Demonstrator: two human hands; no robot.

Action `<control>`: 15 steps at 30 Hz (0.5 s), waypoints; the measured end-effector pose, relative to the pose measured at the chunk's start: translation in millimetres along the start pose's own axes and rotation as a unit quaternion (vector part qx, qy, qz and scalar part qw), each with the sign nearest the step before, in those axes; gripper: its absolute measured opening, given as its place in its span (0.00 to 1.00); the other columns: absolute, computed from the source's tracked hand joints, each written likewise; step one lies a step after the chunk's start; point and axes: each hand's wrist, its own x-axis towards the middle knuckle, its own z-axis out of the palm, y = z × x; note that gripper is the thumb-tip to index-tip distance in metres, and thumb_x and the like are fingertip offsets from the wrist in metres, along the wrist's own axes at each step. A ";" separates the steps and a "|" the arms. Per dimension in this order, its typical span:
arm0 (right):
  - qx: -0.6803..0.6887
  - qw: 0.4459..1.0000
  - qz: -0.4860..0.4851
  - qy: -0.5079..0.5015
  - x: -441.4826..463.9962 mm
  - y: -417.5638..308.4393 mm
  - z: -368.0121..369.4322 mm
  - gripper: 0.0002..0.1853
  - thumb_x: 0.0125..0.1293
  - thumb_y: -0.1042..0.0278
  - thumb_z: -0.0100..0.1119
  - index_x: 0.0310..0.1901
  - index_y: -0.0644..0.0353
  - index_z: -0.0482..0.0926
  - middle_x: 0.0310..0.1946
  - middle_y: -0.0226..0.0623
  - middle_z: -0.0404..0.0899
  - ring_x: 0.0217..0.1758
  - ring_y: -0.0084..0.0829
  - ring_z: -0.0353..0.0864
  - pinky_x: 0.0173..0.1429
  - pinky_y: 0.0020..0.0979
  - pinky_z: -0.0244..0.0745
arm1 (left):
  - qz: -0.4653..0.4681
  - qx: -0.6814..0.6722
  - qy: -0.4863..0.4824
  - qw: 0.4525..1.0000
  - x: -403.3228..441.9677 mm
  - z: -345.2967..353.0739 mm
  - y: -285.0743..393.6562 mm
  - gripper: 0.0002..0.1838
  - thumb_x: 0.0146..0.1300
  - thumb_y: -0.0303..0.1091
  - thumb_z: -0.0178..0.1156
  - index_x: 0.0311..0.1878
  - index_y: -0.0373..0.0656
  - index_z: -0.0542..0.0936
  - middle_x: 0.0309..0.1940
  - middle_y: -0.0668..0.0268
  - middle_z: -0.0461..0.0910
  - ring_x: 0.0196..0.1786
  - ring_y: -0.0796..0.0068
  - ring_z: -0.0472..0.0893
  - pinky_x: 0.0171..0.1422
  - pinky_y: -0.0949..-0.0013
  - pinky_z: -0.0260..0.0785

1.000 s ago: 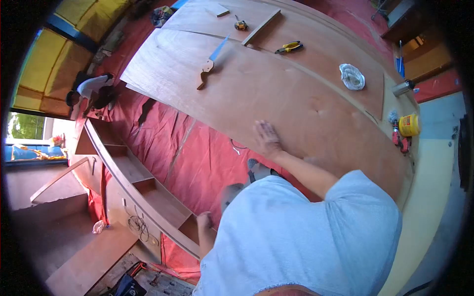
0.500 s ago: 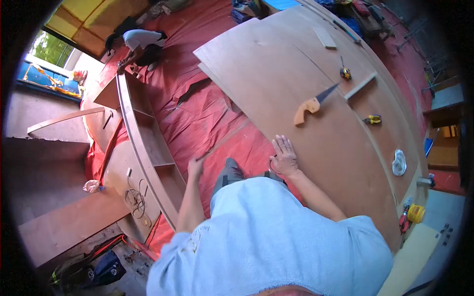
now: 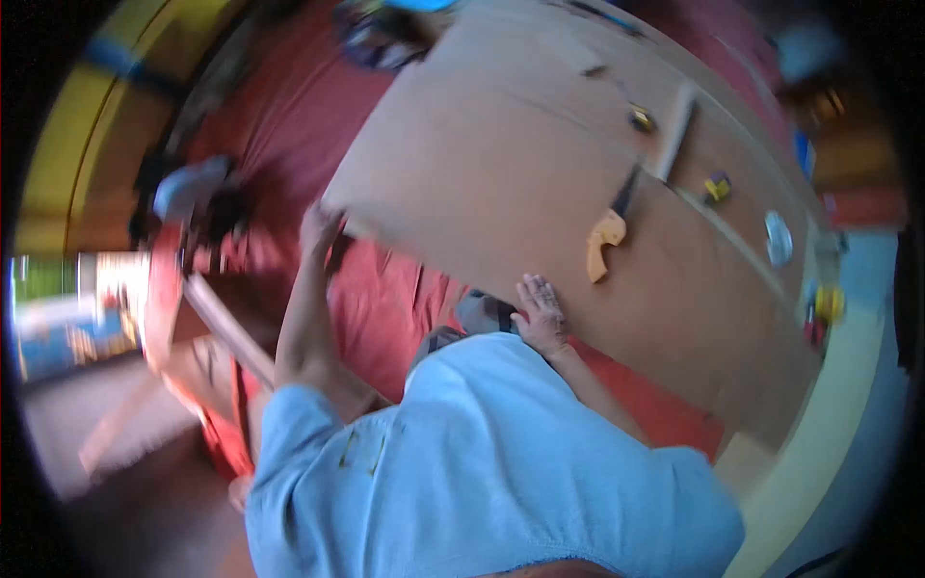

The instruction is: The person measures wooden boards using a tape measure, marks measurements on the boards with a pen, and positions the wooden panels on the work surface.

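A large brown plywood sheet [image 3: 462, 164] lies in front of me and to the right. At its near left corner my left hand [image 3: 322, 227] has its fingers wrapped on the sheet. My right hand [image 3: 541, 310] rests palm down on the sheet's near edge, fingers stretched out. Beyond it lies a handsaw [image 3: 607, 241] with a light wooden handle. Farther back on the wood are a wooden strip [image 3: 678, 131], a yellow and black tape measure [image 3: 641, 119] and a yellow-handled tool [image 3: 717, 187].
A person [image 3: 193, 193] crouches at the left, blurred, near a curved wooden frame [image 3: 227, 328]. Red sheeting [image 3: 376, 299] covers the floor. At the right are a clear plastic item [image 3: 779, 239] and a yellow container [image 3: 829, 302].
My left hand has moved forward from beside the frame to the sheet's corner. My right hand stays at the near edge. The view has turned, and the sheet's near edge has shifted over the floor.
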 end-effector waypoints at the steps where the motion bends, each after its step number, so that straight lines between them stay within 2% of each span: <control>1: 0.020 1.000 0.003 0.017 2.7 -4.2 2.5 0.30 0.64 0.61 0.70 0.67 0.59 0.79 0.75 0.45 0.72 0.81 0.49 0.66 0.84 0.48 0.61 | -0.042 -0.114 -0.085 0.989 8.8 -30.0 42.2 0.35 0.65 0.51 0.69 0.67 0.34 0.79 0.61 0.43 0.83 0.65 0.46 0.82 0.71 0.53 0.71; 2: 0.010 0.996 0.065 0.056 10.0 -6.8 7.2 0.30 0.64 0.61 0.70 0.67 0.59 0.79 0.75 0.45 0.72 0.81 0.49 0.66 0.84 0.48 0.61 | 0.036 0.007 -0.057 0.998 46.0 0.6 -18.3 0.44 0.65 0.61 0.69 0.69 0.29 0.76 0.63 0.39 0.81 0.67 0.44 0.80 0.71 0.52 0.71; 3: 0.080 0.992 0.063 0.071 21.5 -4.5 12.7 0.23 0.65 0.59 0.70 0.59 0.59 0.83 0.67 0.45 0.79 0.73 0.49 0.75 0.77 0.47 0.69 | 0.071 0.048 -0.022 0.996 67.0 10.8 -34.2 0.44 0.64 0.63 0.69 0.65 0.27 0.78 0.58 0.38 0.83 0.61 0.43 0.83 0.66 0.50 0.73; 4: 0.146 0.984 0.055 0.090 22.8 -8.0 15.5 0.18 0.65 0.57 0.71 0.51 0.58 0.88 0.58 0.46 0.86 0.65 0.49 0.83 0.69 0.46 0.78 | 0.067 0.043 -0.056 0.995 73.6 -4.5 -2.1 0.41 0.63 0.63 0.70 0.58 0.27 0.81 0.50 0.38 0.85 0.53 0.40 0.85 0.59 0.47 0.75; 5: 0.131 0.976 0.113 0.130 21.6 -19.3 16.7 0.18 0.65 0.57 0.71 0.51 0.58 0.88 0.58 0.46 0.86 0.65 0.49 0.83 0.69 0.46 0.78 | 0.035 0.063 -0.163 0.984 93.8 -9.8 5.6 0.39 0.62 0.63 0.71 0.50 0.27 0.82 0.43 0.39 0.86 0.49 0.39 0.86 0.55 0.44 0.75; 6: 0.166 0.961 0.193 0.104 27.1 -29.5 17.2 0.15 0.67 0.55 0.70 0.45 0.58 0.88 0.50 0.45 0.88 0.56 0.49 0.87 0.61 0.46 0.81 | 0.071 0.075 -0.182 0.978 112.5 0.5 -11.0 0.38 0.62 0.63 0.71 0.46 0.27 0.83 0.40 0.41 0.86 0.45 0.39 0.85 0.52 0.44 0.74; 7: 0.206 0.940 0.259 0.079 34.0 -32.3 15.2 0.15 0.68 0.53 0.69 0.39 0.58 0.89 0.41 0.44 0.90 0.47 0.48 0.90 0.52 0.46 0.84 | 0.116 0.043 -0.239 0.963 136.7 13.7 -31.2 0.31 0.64 0.59 0.72 0.40 0.32 0.86 0.34 0.49 0.87 0.36 0.52 0.85 0.44 0.50 0.75; 8: 0.188 0.920 0.327 0.102 33.2 -41.6 18.0 0.19 0.72 0.49 0.65 0.36 0.59 0.88 0.33 0.45 0.89 0.38 0.49 0.90 0.45 0.48 0.82 | 0.048 -0.058 -0.320 0.944 138.9 10.7 -20.9 0.22 0.66 0.52 0.73 0.35 0.37 0.88 0.25 0.63 0.84 0.28 0.68 0.81 0.35 0.59 0.71; 9: 0.165 0.907 0.366 0.124 30.5 -42.4 29.7 0.20 0.73 0.48 0.64 0.36 0.58 0.89 0.32 0.45 0.89 0.36 0.47 0.90 0.44 0.47 0.83 | 0.025 -0.144 -0.386 0.911 168.7 35.7 -60.7 0.15 0.68 0.45 0.72 0.32 0.43 0.89 0.21 0.73 0.79 0.24 0.80 0.76 0.30 0.67 0.65; 10: 0.145 0.890 0.408 0.142 21.6 -42.9 47.1 0.21 0.74 0.47 0.63 0.37 0.58 0.89 0.30 0.44 0.88 0.34 0.45 0.90 0.43 0.47 0.83 | -0.035 -0.086 -0.437 0.895 164.4 19.2 -23.5 0.12 0.68 0.43 0.72 0.34 0.45 0.89 0.23 0.73 0.81 0.22 0.82 0.73 0.26 0.69 0.62; 11: 0.181 0.849 0.471 0.159 14.0 -46.0 53.6 0.22 0.75 0.46 0.61 0.36 0.58 0.88 0.28 0.43 0.88 0.32 0.44 0.89 0.41 0.47 0.82 | -0.004 -0.149 -0.469 0.870 177.3 33.5 -43.6 0.10 0.67 0.42 0.72 0.36 0.47 0.89 0.25 0.72 0.82 0.20 0.83 0.72 0.23 0.71 0.61; 13: 0.249 0.732 0.604 0.192 9.4 -56.6 62.4 0.24 0.77 0.43 0.58 0.36 0.58 0.87 0.23 0.39 0.86 0.28 0.39 0.88 0.38 0.46 0.82 | -0.055 -0.107 -0.509 0.852 204.5 32.5 -38.9 0.12 0.64 0.44 0.74 0.42 0.47 0.90 0.27 0.71 0.84 0.20 0.80 0.75 0.21 0.70 0.66; 14: 0.251 0.681 0.653 0.215 4.5 -57.3 66.0 0.32 0.74 0.34 0.55 0.42 0.60 0.89 0.42 0.55 0.89 0.47 0.53 0.90 0.52 0.51 0.83 | -0.079 -0.085 -0.529 0.841 218.1 30.6 -37.1 0.14 0.63 0.45 0.75 0.44 0.47 0.90 0.28 0.70 0.85 0.20 0.78 0.76 0.20 0.70 0.68; 15: 0.253 0.649 0.681 0.226 1.0 -58.4 71.7 0.32 0.74 0.33 0.54 0.48 0.59 0.88 0.46 0.55 0.88 0.51 0.53 0.89 0.54 0.51 0.82 | -0.088 -0.081 -0.533 0.838 223.4 33.2 -28.0 0.14 0.62 0.45 0.75 0.44 0.46 0.90 0.28 0.70 0.85 0.20 0.78 0.77 0.20 0.69 0.68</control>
